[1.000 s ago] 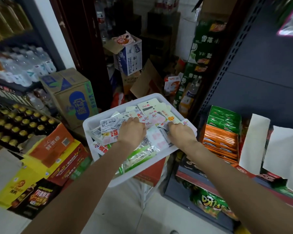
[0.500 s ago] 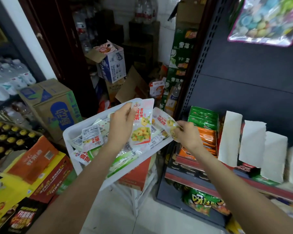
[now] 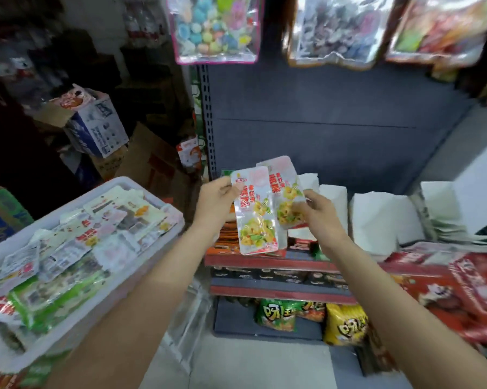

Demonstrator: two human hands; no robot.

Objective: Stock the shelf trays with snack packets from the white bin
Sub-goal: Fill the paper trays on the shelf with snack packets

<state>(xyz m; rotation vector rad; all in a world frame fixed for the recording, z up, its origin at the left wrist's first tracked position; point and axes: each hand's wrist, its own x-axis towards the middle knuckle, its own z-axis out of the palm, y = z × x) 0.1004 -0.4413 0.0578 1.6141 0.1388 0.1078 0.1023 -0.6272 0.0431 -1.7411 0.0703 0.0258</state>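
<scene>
Left hand pinches one snack packet by its edge; right hand grips a second packet. Both are held above the shelf trays, with the white bin left of the grip. Risk: the slick packets may slip from such light edge holds.

Toy bags hang along the shelf's top edge; chip bags sit at its bottom; cartons stand left.

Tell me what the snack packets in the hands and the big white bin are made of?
The two snack packets look like thin glossy plastic film: they shine, and the clear part shows yellow and green food inside. The white bin looks like hard, slightly see-through plastic, since its wall is smooth, pale and keeps its shape. The blur makes this only a guess.
</scene>
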